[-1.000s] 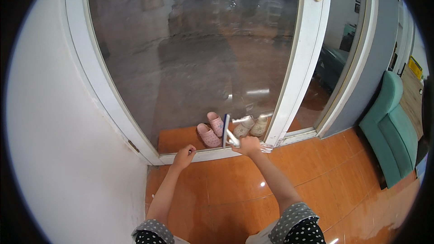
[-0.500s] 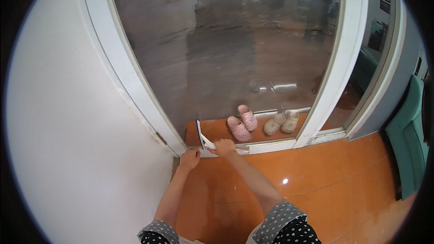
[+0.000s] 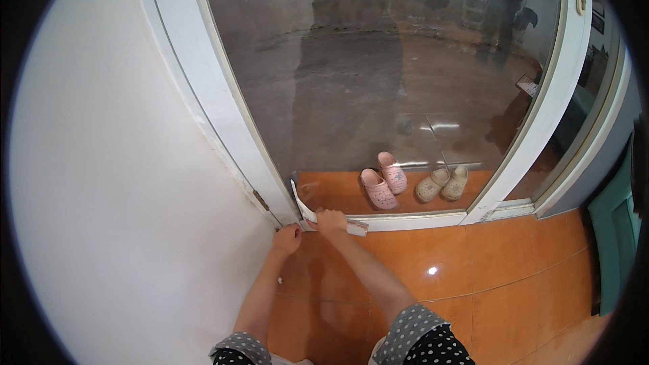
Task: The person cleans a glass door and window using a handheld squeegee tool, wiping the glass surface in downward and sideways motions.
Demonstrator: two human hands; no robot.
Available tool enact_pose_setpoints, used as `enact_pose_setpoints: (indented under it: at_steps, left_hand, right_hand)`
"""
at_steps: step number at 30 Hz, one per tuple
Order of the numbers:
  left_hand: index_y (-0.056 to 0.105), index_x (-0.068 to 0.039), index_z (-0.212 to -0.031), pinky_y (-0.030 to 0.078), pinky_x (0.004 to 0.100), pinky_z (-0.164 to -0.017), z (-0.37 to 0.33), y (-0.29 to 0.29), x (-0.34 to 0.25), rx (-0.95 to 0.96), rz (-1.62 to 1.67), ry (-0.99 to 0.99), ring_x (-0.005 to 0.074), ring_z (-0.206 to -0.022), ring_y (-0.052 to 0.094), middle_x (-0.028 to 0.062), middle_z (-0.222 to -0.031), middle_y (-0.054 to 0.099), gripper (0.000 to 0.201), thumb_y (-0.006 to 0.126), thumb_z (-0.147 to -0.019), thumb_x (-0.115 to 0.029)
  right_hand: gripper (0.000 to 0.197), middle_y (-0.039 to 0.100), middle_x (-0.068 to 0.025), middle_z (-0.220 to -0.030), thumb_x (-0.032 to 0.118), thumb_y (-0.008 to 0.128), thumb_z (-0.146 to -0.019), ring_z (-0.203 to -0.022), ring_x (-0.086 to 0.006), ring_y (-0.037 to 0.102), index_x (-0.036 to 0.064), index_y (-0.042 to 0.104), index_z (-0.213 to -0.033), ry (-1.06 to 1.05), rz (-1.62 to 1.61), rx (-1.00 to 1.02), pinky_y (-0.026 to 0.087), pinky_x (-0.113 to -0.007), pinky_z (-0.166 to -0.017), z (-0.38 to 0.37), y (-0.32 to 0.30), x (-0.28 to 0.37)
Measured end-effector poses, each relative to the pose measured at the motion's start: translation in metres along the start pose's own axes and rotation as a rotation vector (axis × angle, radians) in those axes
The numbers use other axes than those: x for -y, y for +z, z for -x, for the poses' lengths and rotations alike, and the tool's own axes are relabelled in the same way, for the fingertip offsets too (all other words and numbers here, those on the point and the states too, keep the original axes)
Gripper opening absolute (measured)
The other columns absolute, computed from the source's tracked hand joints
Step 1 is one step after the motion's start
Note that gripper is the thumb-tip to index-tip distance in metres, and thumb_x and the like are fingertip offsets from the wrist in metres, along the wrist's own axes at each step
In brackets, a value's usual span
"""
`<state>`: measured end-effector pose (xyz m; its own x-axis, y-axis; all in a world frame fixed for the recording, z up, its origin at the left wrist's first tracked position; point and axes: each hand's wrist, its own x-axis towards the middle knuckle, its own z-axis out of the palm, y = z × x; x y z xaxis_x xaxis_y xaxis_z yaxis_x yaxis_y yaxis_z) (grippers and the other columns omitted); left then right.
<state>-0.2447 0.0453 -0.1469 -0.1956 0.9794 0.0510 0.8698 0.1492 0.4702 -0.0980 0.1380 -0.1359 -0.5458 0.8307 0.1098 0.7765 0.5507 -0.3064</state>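
Note:
My right hand point(image 3: 331, 223) is closed round the handle of a white squeegee point(image 3: 303, 201) with a dark blade edge. Its blade stands nearly upright by the lower left corner of the glass door point(image 3: 351, 81), and the handle end sticks out right of my fist. Just left of it, my left hand point(image 3: 288, 238) is closed low by the door frame's hinge-side corner. Whatever its curled fingers hold, if anything, I cannot make out. Through the glass, a pair of pink clogs point(image 3: 378, 190) and a pair of beige clogs point(image 3: 430, 187) show near the lower rail.
A white wall point(image 3: 122, 182) rises close on the left. The door's white frame point(image 3: 534, 122) has a latch point(image 3: 581, 1) high on its right side. Orange tiles point(image 3: 466, 263) cover the floor. On the far right stands a green chair point(image 3: 615, 236).
The squeegee has moved left against the door, to the glass's lower left corner, and its handle has tilted down. My left hand stays low beside it. The view has shifted left.

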Motion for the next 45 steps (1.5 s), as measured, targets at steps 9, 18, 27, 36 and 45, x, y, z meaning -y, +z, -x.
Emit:
enact_pose_setpoints:
  at_steps: [9, 18, 27, 36, 45]
  left_hand:
    - [0.060, -0.004, -0.089, 0.047, 0.0430, -0.072, -0.020, 0.028, -0.053, 0.028, 0.092, 0.116, 0.0356, -0.085, 0.061, 0.0174, -0.089, 0.064, 0.017, 0.054, -0.086, -0.020]
    - [0.059, -0.003, -0.089, 0.047, 0.0399, -0.072, -0.032, 0.065, -0.127, 0.108, 0.165, 0.211, 0.0337, -0.083, 0.061, 0.0170, -0.089, 0.064, 0.017, 0.055, -0.087, -0.020]
    - [0.060, -0.004, -0.091, 0.047, 0.0388, -0.071, -0.028, 0.095, -0.169, 0.173, 0.156, 0.273, 0.0331, -0.082, 0.061, 0.0164, -0.087, 0.064, 0.017, 0.054, -0.087, -0.019]
    - [0.060, -0.008, -0.089, 0.048, 0.0407, -0.072, -0.030, 0.105, -0.179, 0.179, 0.159, 0.235, 0.0319, -0.086, 0.061, 0.0127, -0.091, 0.065, 0.013, 0.055, -0.085, -0.019]
    - [0.060, -0.008, -0.089, 0.048, 0.0410, -0.073, -0.035, 0.136, -0.194, 0.216, 0.168, 0.279, 0.0310, -0.089, 0.061, 0.0108, -0.093, 0.065, 0.013, 0.054, -0.085, -0.019]
  right_hand:
    - [0.043, 0.067, -0.0065, -0.070, 0.056, 0.064, -0.072, -0.064, -0.0229, 0.067, 0.0125, 0.067, -0.074, -0.003, 0.159, -0.073, 0.052, -0.037, -0.057, 0.046, -0.060, -0.093]
    - [0.054, 0.066, -0.0072, -0.067, 0.066, 0.060, -0.069, -0.062, -0.0248, 0.066, 0.0133, 0.070, -0.072, 0.148, 0.295, -0.043, 0.052, -0.038, -0.056, 0.110, -0.115, -0.224]
    - [0.062, 0.066, -0.0098, -0.066, 0.071, 0.057, -0.069, -0.061, -0.0265, 0.066, 0.0105, 0.068, -0.074, 0.234, 0.319, -0.028, 0.052, -0.038, -0.056, 0.146, -0.142, -0.300]
    - [0.066, 0.067, -0.0111, -0.069, 0.073, 0.054, -0.069, -0.064, -0.0267, 0.066, 0.0087, 0.068, -0.074, 0.305, 0.289, -0.083, 0.051, -0.039, -0.057, 0.167, -0.147, -0.339]
    - [0.061, 0.065, -0.0117, -0.064, 0.069, 0.057, -0.071, -0.060, -0.0273, 0.065, 0.0086, 0.065, -0.075, 0.551, 0.375, -0.176, 0.051, -0.040, -0.055, 0.236, -0.179, -0.419]
